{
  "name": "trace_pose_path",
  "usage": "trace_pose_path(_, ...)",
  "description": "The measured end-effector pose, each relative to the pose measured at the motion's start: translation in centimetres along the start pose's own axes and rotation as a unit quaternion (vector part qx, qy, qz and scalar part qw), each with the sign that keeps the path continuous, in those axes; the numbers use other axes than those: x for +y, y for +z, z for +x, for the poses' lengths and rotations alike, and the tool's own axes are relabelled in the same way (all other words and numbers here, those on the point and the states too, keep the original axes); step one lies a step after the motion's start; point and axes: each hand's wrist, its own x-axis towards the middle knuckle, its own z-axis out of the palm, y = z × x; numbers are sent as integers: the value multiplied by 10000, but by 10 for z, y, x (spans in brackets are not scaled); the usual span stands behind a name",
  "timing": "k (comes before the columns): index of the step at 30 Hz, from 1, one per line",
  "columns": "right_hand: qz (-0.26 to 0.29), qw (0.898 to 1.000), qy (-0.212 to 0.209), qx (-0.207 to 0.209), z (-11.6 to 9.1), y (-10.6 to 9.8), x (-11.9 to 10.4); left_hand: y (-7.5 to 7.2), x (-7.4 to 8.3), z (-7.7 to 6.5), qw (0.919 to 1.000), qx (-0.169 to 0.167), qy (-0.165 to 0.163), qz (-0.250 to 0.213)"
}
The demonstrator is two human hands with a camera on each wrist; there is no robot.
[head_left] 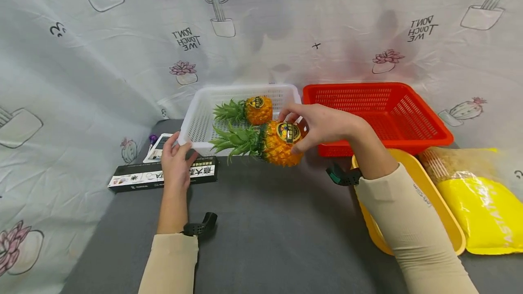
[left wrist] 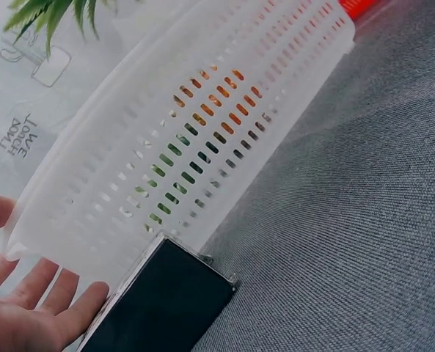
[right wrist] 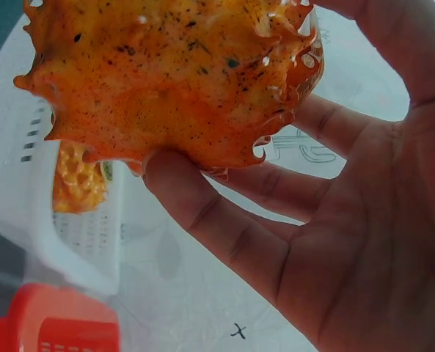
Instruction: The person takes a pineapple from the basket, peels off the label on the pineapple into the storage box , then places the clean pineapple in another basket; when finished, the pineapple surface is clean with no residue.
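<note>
My right hand (head_left: 328, 124) grips an orange toy-like pineapple (head_left: 278, 151) by its body, with green leaves pointing left and a dark label on top. It is above the front rim of a white slotted plastic basket (head_left: 189, 121). A second, smaller-looking pineapple (head_left: 263, 112) lies on its side in that basket. The left hand (head_left: 176, 162) holds the basket's front left corner, thumb and fingers on either side of the rim. In the right wrist view, fingertips and thumb press around the base of the pineapple (right wrist: 166, 88).
A red basket (head_left: 433, 133) stands right of the white one. Nearer lie a yellow basket (head_left: 445, 214) under the right forearm and a yellow pasta bag (head_left: 478, 212). A black-and-white box (head_left: 136, 178) and a white card-like item (head_left: 157, 149) lie left, on the grey cloth (head_left: 265, 230).
</note>
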Motion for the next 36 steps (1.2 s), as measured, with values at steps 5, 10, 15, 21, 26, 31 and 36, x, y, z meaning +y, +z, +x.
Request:
trace_pose_path(5,-255,9996,-119,-47,-14,9,2,-3,0,-2,10000,-42,-33,4)
trace_pose_path(10,-324,9992,-241,-67,-26,19,6,-5,2,-1,9999,-103,37,10)
trace_pose_path(15,-234,9993,-187,-223,-34,31,14,-6,2,1,9998,-168,50,28)
trace_pose_path(21,-152,9990,-220,-355,-37,45,23,-5,2,1,9997,-225,64,100)
trace_pose_path(26,-221,9984,-162,-495,-37,57,29,-3,0,1,9995,-288,75,110)
trace_pose_path(31,-287,9979,-122,-563,-37,66,33,-4,-1,2,9995,-292,41,66)
trace_pose_path(36,-221,9981,-125,-565,-38,74,38,-6,-1,3,9997,-247,-52,63)
